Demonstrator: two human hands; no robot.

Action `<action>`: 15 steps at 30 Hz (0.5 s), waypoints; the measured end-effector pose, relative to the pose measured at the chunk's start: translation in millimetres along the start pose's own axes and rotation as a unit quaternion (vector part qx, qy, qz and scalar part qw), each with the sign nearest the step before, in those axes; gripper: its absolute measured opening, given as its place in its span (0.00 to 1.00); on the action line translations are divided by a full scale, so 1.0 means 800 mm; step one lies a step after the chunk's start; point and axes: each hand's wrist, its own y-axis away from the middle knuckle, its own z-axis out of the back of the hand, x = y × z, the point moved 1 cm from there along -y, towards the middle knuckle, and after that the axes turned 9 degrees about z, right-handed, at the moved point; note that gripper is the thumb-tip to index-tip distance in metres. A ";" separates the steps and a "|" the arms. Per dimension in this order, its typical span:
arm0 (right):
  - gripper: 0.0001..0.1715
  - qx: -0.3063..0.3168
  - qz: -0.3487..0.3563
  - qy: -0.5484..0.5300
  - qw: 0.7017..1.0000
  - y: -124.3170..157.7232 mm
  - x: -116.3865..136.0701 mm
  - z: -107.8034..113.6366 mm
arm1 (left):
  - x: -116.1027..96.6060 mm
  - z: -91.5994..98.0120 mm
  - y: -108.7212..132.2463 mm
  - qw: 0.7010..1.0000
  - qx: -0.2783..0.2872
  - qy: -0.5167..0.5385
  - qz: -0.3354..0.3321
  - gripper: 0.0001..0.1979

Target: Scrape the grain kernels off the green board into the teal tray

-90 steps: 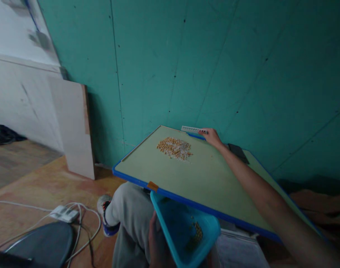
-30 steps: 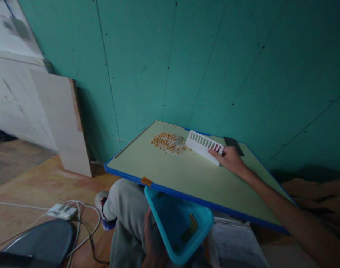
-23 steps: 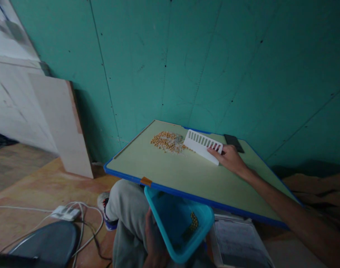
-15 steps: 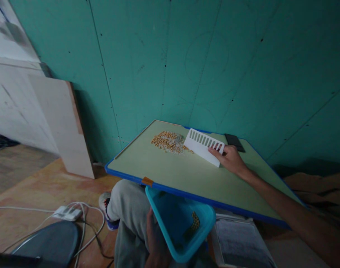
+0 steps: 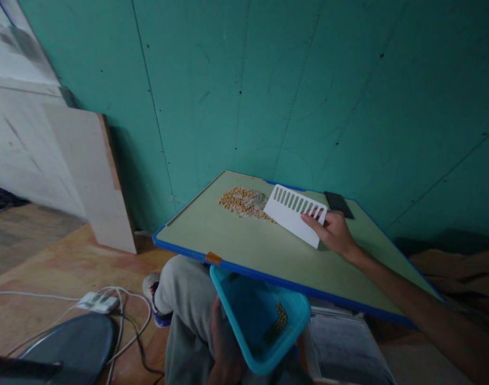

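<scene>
My right hand (image 5: 333, 233) grips a white slotted plastic panel (image 5: 293, 213) by its right end, holding it tilted on the green board with a blue rim (image 5: 244, 270). The panel's left edge lies next to a pile of yellow grains (image 5: 241, 200) at the board's far side. My left hand (image 5: 224, 347) holds a blue plastic tub (image 5: 256, 321) under the board's near edge, over my lap. A small heap of yellow grains (image 5: 279, 321) lies in the tub.
A dark flat phone-like object (image 5: 338, 203) lies at the board's far right. A teal wall stands close behind. A white power strip with cables (image 5: 98, 302) and a dark round stool seat (image 5: 68, 345) are on the wooden floor at left. A pale board (image 5: 102, 176) leans on the wall.
Three seconds ago my right hand reached the panel at the board's far edge. It has since drawn the panel onto the board beside the grain pile and tilted it a little more.
</scene>
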 end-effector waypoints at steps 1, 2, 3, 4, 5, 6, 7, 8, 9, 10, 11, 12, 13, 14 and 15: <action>0.26 -0.006 0.006 -0.007 1.000 0.000 0.002 0.000 | 0.000 -0.002 0.001 1.000 0.000 0.009 -0.004 0.21; 0.25 -0.013 0.011 -0.014 1.000 0.001 0.004 0.001 | 0.000 -0.004 0.003 1.000 -0.002 0.018 -0.013 0.22; 0.24 -0.021 0.016 -0.021 0.999 0.001 0.005 0.001 | 0.001 -0.007 0.005 0.999 -0.007 0.024 -0.020 0.23; 0.24 -0.030 0.019 -0.026 0.999 0.001 0.007 0.001 | 0.001 -0.009 0.007 0.999 -0.012 0.027 -0.026 0.23; 0.23 -0.039 0.022 -0.027 0.999 0.001 0.007 0.001 | 0.001 -0.011 0.008 0.999 -0.014 0.026 -0.030 0.22; 0.23 -0.047 0.022 -0.027 0.998 0.001 0.007 0.001 | 0.001 -0.011 0.009 0.999 -0.016 0.021 -0.029 0.21; 0.23 -0.053 0.020 -0.024 0.998 0.002 0.007 0.001 | 0.001 -0.010 0.008 0.999 -0.013 0.016 -0.026 0.18; 0.24 -0.056 0.017 -0.020 0.998 0.002 0.006 0.001 | 0.001 -0.008 0.007 1.000 -0.008 0.014 -0.022 0.16; 0.24 -0.058 0.013 -0.017 0.998 0.002 0.005 0.000 | 0.001 -0.006 0.006 1.000 -0.002 0.013 -0.015 0.15; 0.24 -0.059 0.011 -0.014 0.998 0.002 0.004 0.000 | 0.000 -0.004 0.004 1.000 0.003 0.013 -0.008 0.15; 0.24 -0.060 0.010 -0.012 0.998 0.003 0.003 -0.001 | 0.000 -0.001 0.002 1.000 0.006 0.015 -0.002 0.14; 0.24 -0.059 0.011 -0.012 0.998 0.003 0.003 -0.002 | 0.000 0.001 0.000 1.000 0.006 0.018 0.000 0.14; 0.24 -0.058 0.012 -0.013 0.998 0.003 0.003 -0.002 | -0.001 0.002 -0.002 1.000 0.001 0.022 -0.007 0.15; 0.24 -0.056 0.014 -0.015 0.998 0.004 0.003 -0.003 | -0.002 0.003 -0.003 0.999 -0.005 0.025 -0.020 0.16; 0.24 -0.053 0.015 -0.018 0.998 0.004 0.004 -0.003 | -0.002 0.003 -0.004 0.999 -0.009 0.025 -0.035 0.17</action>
